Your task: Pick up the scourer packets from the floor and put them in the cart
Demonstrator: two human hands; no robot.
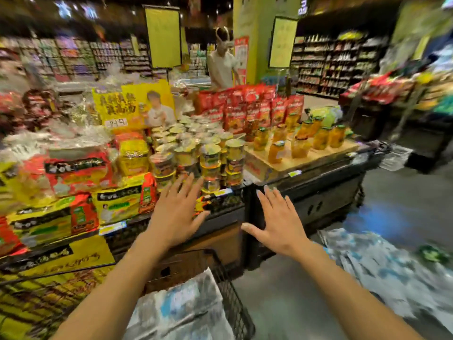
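Note:
Both my hands are stretched out in front of me, empty, fingers spread. My left hand (175, 212) hovers above the black wire cart (235, 303), which stands at the bottom centre. Blurred silver-and-blue scourer packets (181, 307) lie in the cart under my left forearm. My right hand (274, 222) is to the right of the cart, above the grey floor. A spread of more scourer packets (382, 268) lies on the floor at the lower right, below and right of my right hand. The whole view is motion-blurred.
A dark display stand (318, 192) loaded with noodle packs, stacked cups, jars and red pouches runs straight ahead, close behind the cart. A person (221, 67) stands beyond it. Shelves (335, 62) line the far right; grey floor (294, 303) shows between cart and packets.

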